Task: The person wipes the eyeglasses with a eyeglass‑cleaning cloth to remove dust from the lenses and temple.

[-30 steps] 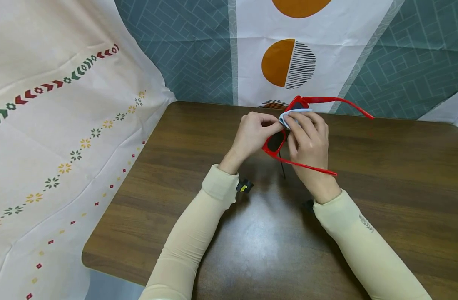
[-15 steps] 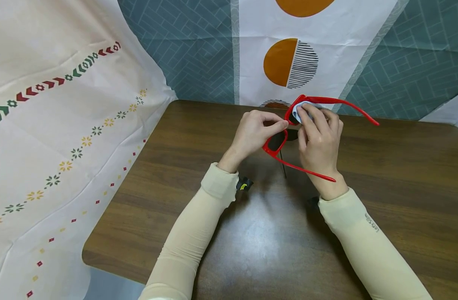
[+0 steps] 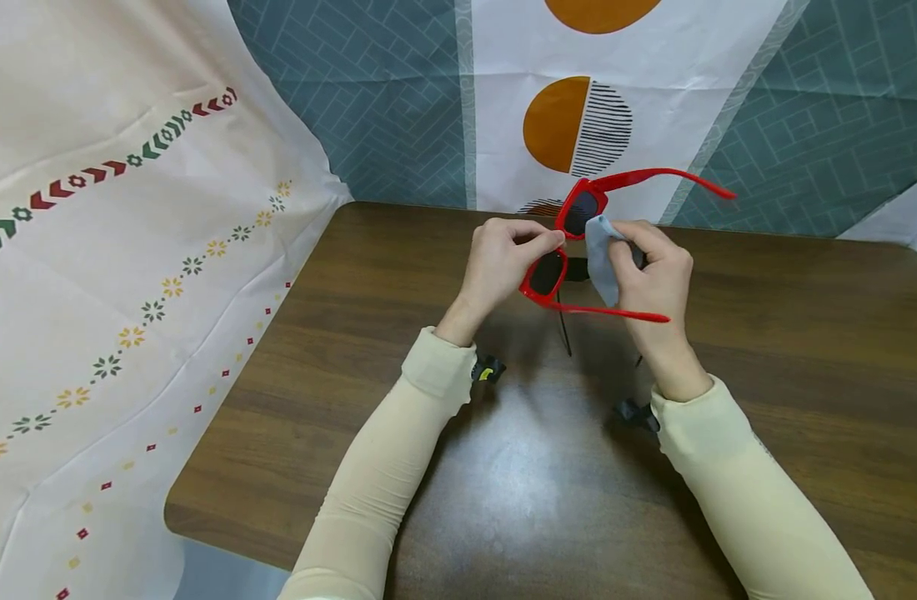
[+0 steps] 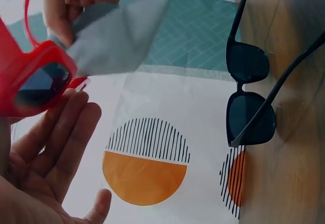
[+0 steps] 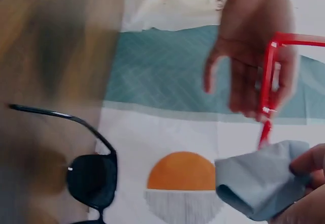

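Observation:
Red sunglasses (image 3: pixel 546 272) with dark lenses are held up above the table, their arms unfolded and pointing right. My left hand (image 3: pixel 498 262) pinches them near the bridge between thumb and finger; its other fingers (image 4: pixel 76 142) are extended in the left wrist view. A light blue-grey cloth (image 3: pixel 600 258) hangs from my right hand (image 3: pixel 657 279), pinched by thumb and fingers just right of the lenses. In the right wrist view the folded cloth (image 5: pixel 261 178) lies close to the red frame (image 5: pixel 266 87); whether they touch I cannot tell.
Black sunglasses (image 4: pixel 247 64) stand on the brown wooden table (image 3: pixel 338 333) behind the hands, arms spread. A patterned teal and white curtain (image 3: pixel 398 108) hangs at the table's back edge. White embroidered fabric (image 3: pixel 166 375) drapes along the left side.
The right hand has drawn the cloth away from the red frame, right and down, and has turned so the cloth hangs more loosely. The red sunglasses have shifted slightly up and left.

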`<state>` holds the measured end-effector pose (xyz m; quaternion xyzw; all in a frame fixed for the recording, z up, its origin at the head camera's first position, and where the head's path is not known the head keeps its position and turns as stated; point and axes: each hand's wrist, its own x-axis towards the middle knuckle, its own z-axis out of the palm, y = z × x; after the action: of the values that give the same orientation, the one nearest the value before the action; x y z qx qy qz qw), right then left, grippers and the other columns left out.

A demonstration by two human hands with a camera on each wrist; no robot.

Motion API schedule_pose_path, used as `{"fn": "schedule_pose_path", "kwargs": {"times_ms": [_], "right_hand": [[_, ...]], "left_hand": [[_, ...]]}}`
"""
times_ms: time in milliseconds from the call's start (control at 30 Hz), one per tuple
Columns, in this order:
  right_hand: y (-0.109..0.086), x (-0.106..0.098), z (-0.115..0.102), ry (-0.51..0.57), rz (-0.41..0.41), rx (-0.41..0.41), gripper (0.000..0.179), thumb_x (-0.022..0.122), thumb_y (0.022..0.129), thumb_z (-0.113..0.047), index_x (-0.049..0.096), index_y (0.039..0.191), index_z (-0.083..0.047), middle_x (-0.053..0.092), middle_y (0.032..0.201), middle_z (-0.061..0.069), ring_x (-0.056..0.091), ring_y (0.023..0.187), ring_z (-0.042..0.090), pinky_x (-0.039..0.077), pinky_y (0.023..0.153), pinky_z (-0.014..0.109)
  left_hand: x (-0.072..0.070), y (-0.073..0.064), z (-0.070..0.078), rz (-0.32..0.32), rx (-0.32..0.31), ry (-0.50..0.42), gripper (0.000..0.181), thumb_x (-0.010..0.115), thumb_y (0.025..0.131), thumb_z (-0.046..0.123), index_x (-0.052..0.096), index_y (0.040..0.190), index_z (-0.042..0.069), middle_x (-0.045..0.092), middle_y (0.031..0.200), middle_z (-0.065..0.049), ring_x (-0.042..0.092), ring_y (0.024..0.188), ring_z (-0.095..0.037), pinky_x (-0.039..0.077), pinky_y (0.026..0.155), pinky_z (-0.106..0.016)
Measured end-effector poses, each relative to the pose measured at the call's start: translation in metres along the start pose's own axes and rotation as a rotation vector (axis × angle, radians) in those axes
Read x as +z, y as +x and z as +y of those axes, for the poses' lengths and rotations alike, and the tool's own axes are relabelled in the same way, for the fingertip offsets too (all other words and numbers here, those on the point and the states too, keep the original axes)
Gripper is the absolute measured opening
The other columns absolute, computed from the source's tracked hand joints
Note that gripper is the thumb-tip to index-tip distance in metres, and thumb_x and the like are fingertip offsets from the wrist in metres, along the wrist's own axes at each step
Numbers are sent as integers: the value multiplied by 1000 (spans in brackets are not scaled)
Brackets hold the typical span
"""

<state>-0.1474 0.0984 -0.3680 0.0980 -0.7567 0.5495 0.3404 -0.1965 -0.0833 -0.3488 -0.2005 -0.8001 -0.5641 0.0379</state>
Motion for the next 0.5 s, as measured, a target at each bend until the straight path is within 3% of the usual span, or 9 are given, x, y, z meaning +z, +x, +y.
{"fn": "schedule_pose_path", "kwargs": {"times_ms": [67,167,300,433,500], "right_hand": [[1,-4,-6,14,0,43,23,58,98,-1,81,104,2,74,92,3,60,79,10,48,70,18],[-4,-3,-12,-39,-51,10,24,58,97,-1,80,106,3,75,96,12,64,80,14,50,73,15],[-15,9,-14,-153,-130,-127,21,61,95,6,76,111,7,75,102,19,69,89,29,55,84,23],[-26,21,-11,-235,-184,-266,24,65,94,11,73,116,10,70,109,22,65,97,35,58,85,43],[-29,25,-10,-250,-205,-310,27,67,93,12,72,119,10,66,114,22,61,100,37,57,83,46]], "left_hand": [[0,0,0,33,-32,-22,21,71,99,22,83,90,7,75,78,-1,70,67,-20,62,62,-33],[0,1,-1,79,-56,-35,22,71,98,22,82,87,7,75,76,-4,70,67,-24,61,60,-33],[-1,1,-3,127,-37,-33,23,72,98,22,81,84,6,74,77,-8,69,68,-24,58,58,-30],[1,1,-5,158,-1,-5,23,72,98,21,80,84,6,72,74,-5,65,68,-21,53,55,-30],[2,1,-6,165,12,-5,23,71,98,21,81,85,5,71,74,-3,64,68,-20,53,55,-30]]}}
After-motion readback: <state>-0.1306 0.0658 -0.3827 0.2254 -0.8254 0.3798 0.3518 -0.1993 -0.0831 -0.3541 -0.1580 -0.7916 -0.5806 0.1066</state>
